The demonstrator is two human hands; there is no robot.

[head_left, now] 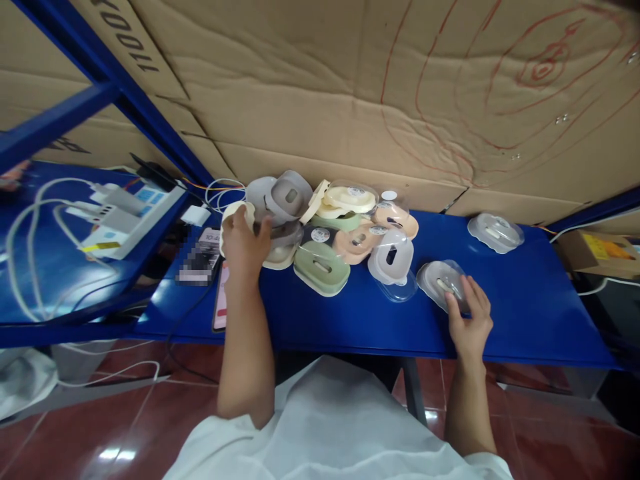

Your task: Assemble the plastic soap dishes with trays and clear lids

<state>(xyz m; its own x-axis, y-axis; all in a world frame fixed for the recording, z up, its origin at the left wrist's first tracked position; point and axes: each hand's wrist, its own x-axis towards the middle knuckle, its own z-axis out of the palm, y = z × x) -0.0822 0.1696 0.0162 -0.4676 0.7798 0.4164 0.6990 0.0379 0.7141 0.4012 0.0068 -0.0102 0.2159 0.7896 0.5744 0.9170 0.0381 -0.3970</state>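
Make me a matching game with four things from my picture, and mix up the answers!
Things:
1. left hand
2. right hand
3. cardboard
4. power strip

Clues:
A. has curvy red lines
B. at a grey dish, away from the pile
C. white, with plugs in it
D. at a cream piece, near the phones

Right pairs: 1-D, 2-B, 3-A, 4-C

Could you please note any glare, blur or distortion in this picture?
Head view: white glare on the floor tiles and the blue surface at left; a pixelated patch over a phone; wide-angle stretching towards the edges; labels too soft to read.
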